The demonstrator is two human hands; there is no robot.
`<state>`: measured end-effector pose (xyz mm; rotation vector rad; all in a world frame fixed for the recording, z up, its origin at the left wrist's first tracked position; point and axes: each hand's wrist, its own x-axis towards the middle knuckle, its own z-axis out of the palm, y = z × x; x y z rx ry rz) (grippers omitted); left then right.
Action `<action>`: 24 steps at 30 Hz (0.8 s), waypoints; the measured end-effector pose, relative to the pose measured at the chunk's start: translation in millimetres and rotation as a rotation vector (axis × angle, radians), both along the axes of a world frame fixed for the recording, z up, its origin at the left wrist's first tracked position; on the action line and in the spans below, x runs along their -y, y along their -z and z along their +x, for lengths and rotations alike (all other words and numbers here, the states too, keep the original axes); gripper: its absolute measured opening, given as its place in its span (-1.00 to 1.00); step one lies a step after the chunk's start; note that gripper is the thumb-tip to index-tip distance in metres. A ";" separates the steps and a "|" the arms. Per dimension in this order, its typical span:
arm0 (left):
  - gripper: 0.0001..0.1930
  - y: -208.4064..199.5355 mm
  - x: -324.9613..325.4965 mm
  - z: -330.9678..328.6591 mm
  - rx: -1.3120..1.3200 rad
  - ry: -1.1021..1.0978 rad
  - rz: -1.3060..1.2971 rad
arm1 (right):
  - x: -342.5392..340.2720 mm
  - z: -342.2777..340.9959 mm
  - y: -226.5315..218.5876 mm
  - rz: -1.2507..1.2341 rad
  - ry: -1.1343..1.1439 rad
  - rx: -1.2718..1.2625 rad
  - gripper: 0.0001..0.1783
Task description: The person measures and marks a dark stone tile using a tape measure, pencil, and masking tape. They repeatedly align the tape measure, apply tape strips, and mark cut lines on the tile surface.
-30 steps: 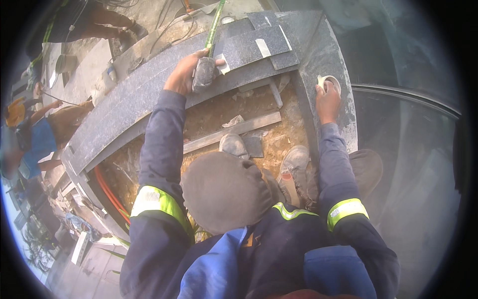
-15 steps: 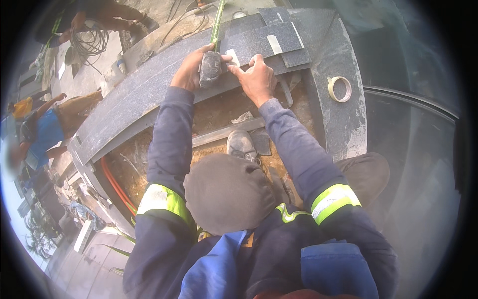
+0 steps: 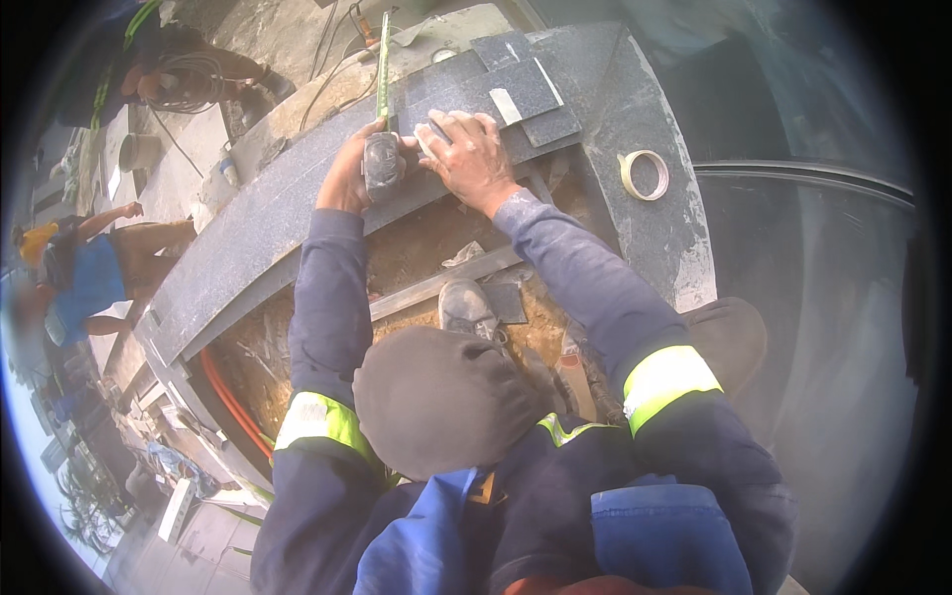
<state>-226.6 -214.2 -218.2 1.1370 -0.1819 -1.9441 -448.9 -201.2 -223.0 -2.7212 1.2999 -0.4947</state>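
My left hand is wrapped round a dusty dark tape measure. Its yellow-green blade runs out away from me, across and past the grey speckled stone edging. Close to the tape case, my right hand lies over the stone with bent, spread fingers. Its fingertips cover most of a small white strip there. Beyond that hand are flat stone pieces, one bearing another white strip.
A roll of masking tape lies on the stone at right, beside dark glass panels. Below my arms, a soil trench holds a wooden batten, my shoe and orange pipes. Other people are at left.
My right hand has gone from a pointing pose beside the white strip to lying over it with spread fingers. The view has shifted slightly; my left hand still holds the tape measure.
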 end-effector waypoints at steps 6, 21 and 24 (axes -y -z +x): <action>-0.67 2.6 -6.6 -0.2 0.095 -0.077 -0.034 | -11.4 -4.5 8.1 0.083 -0.147 -0.139 -0.08; -0.70 -9.8 -7.8 -2.6 0.055 -0.048 -0.026 | 0.7 -122.3 -71.6 0.282 -0.329 -0.112 -0.28; -0.69 -14.6 -8.6 -8.0 0.135 -0.025 -0.080 | 0.3 -186.0 -142.5 0.458 -0.021 -0.429 -0.26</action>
